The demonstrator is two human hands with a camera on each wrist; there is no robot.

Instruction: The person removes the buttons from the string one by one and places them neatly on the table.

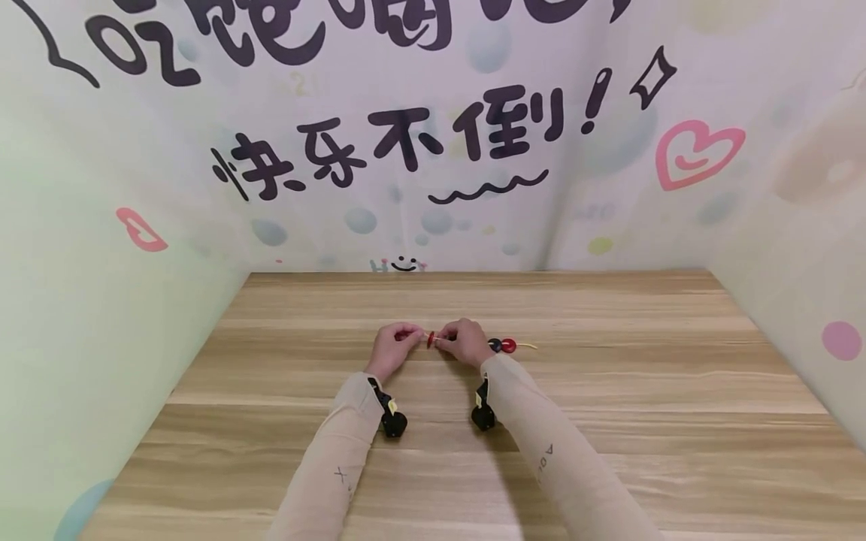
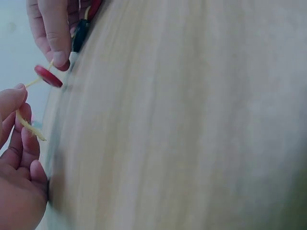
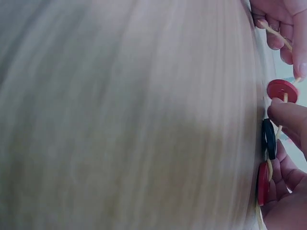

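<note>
A pale yellow string [image 2: 31, 125] runs between both hands, with a red button [image 3: 282, 90] threaded on it in the gap. My left hand [image 1: 392, 349] pinches the string on one side of this button, and a short end pokes out past the fingers in the left wrist view. On the other side, my right hand [image 1: 465, 343] pinches the string, thumb tip close to the button's face. Beyond the right fingers, a dark button [image 3: 269, 139] and another red button [image 3: 263, 184] are strung on the same string, low near the tabletop.
The string's far tail [image 1: 529, 346] lies to the right on the wood-grain table [image 1: 419, 481]. A printed curtain-like wall [image 1: 325, 233] rises behind the table's back edge. Black wrist cameras [image 1: 395, 424] sit below both sleeves.
</note>
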